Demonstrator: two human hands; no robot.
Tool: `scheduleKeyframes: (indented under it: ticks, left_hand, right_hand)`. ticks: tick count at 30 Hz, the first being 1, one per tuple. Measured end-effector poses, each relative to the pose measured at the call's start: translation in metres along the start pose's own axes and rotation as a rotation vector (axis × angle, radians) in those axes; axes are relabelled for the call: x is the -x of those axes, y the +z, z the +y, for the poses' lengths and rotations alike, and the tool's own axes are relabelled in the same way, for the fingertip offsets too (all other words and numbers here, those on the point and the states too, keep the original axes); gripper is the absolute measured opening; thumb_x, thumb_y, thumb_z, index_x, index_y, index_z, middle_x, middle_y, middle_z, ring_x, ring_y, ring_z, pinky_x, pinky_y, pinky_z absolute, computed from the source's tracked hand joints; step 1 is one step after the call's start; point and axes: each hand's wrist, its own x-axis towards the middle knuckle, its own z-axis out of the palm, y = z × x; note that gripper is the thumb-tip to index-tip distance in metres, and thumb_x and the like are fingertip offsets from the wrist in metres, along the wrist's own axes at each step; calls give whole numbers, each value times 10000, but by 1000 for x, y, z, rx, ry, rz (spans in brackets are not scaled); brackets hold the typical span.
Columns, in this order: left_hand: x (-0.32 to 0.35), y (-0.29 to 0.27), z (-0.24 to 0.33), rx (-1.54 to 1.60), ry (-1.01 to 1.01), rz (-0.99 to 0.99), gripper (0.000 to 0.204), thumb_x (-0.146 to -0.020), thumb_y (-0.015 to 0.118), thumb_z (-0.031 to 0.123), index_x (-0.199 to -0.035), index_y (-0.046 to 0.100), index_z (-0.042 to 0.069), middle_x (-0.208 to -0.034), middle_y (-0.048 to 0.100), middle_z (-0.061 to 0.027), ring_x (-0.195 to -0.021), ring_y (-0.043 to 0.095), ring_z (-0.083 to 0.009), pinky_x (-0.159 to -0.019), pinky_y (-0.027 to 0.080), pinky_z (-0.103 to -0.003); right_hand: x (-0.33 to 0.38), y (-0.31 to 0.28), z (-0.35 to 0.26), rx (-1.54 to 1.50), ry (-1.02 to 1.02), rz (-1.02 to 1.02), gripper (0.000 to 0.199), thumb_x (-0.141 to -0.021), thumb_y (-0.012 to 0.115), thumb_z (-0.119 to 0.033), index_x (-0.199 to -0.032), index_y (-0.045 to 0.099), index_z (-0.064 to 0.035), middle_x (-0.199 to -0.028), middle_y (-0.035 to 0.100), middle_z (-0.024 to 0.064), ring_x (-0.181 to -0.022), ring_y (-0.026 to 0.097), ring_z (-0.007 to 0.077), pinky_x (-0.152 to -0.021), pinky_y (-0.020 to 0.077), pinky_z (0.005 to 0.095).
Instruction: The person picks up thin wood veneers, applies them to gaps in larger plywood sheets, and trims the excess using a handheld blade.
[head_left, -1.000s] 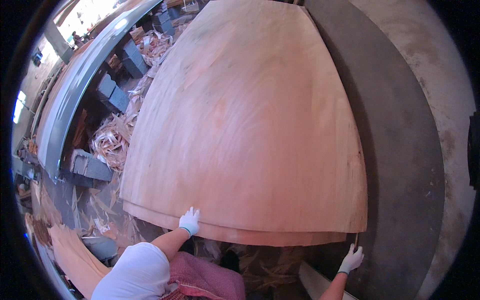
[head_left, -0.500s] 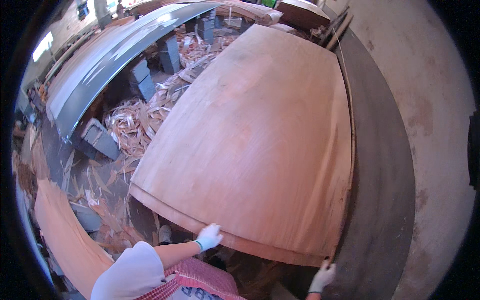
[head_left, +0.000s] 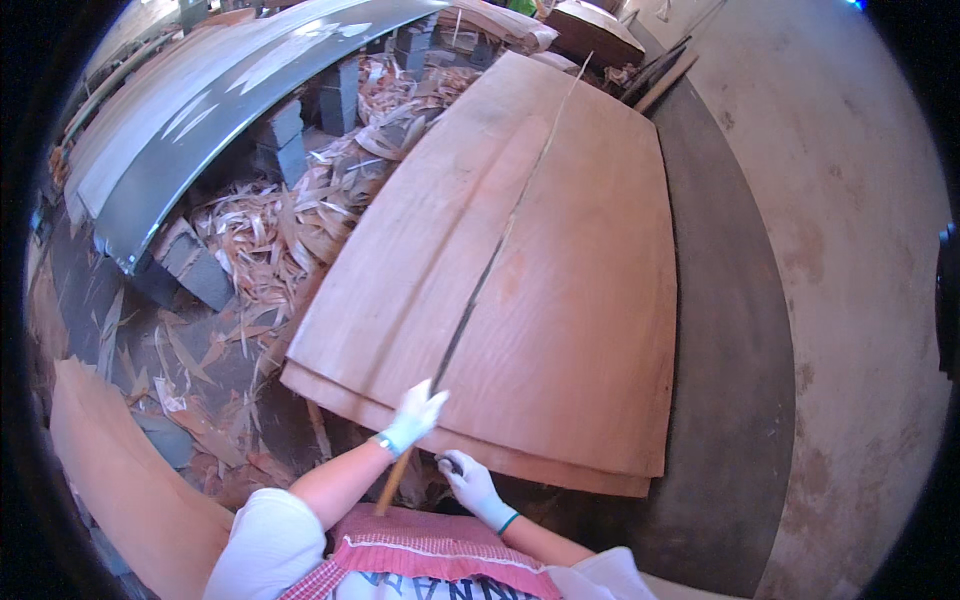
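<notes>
A large stack of thin wood veneer sheets (head_left: pixel 590 300) lies in front of me, its lower sheets jutting out at the near edge. A long thin strip (head_left: pixel 515 215), dark in its middle and yellowish at its near end, lies lengthwise across the top sheet. My gloved left hand (head_left: pixel 412 415) is closed round the strip at the near edge of the stack. Just right of it and nearer my body, my gloved right hand (head_left: pixel 474 488) is closed on a small dark object (head_left: pixel 450 464), whose kind I cannot make out.
Left of the stack, veneer scraps (head_left: pixel 255 235) litter the floor around grey blocks (head_left: pixel 195 265). The blocks hold up a long sheet-topped platform (head_left: pixel 170 185). A curved veneer sheet (head_left: pixel 120 460) lies at the lower left. A dark floor strip (head_left: pixel 730 300) and a pale wall (head_left: pixel 830 180) run along the right.
The long strip has shifted from the stack's right edge to across its top. My right hand has come left from the near right corner, beside my left hand, which now grips the strip.
</notes>
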Motion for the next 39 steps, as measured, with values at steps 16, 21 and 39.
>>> scheduleKeyframes:
  ticks: [16,21,39]
  left_hand:
    - [462,-383,-74,-429,-425,190,252,-833,643,329,-845,617,79,-746,632,-183,-708,634,-372,-619,489,-443]
    - [576,-418,-109,-435,-576,310,235,-834,638,255,-864,632,22,-665,587,-191,-601,610,-310,-588,472,-392]
    - [808,-490,-49,-1091,-1515,609,302,-803,689,306,-1010,683,87,-1010,679,-157,-924,637,-373,-785,509,-453]
  right_hand:
    - [-287,227,-176,-700,267,197,268,-977,506,-317,-1048,463,-63,-822,622,108,-613,597,201,-567,528,353]
    - [-298,318,-232,-614,236,-19,230,-952,509,-254,-903,495,-30,-692,597,86,-557,581,192,-519,506,340]
    - [-182,439,-277,-730,352,-740,290,-1011,402,-284,-907,574,-75,-881,697,80,-613,555,136,-470,397,242]
